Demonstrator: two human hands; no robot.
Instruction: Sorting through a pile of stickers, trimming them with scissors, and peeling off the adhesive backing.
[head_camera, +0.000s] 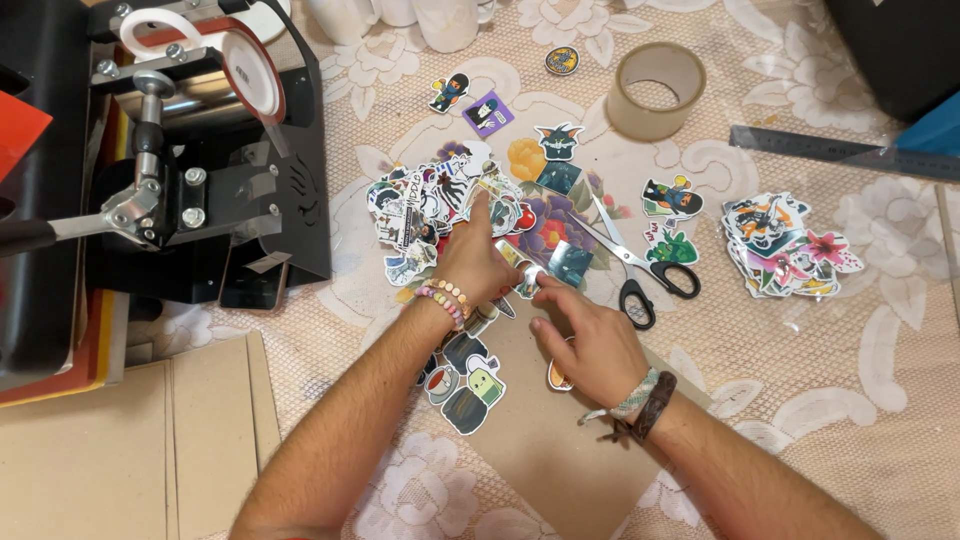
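Note:
My left hand (472, 262), with a beaded bracelet at the wrist, reaches into a loose pile of die-cut stickers (425, 205), its index finger stretched out and touching the pile. Beside it, my right hand (590, 340), wearing woven bracelets, rests flat with its fingers apart on a brown cardboard sheet (560, 450), and its fingertips touch a small sticker (528, 280) at the pile's edge. A few stickers (470, 395) lie under and beside my left forearm. Neither hand clearly grips anything.
Black-handled scissors (640, 270) lie just right of my hands. A second sticker stack (780, 245) sits further right, a tape roll (655, 90) and white mugs (445, 20) at the back, a metal ruler (840, 152) at the right. A black mug press (190, 150) fills the left; cardboard (120, 450) lies below it.

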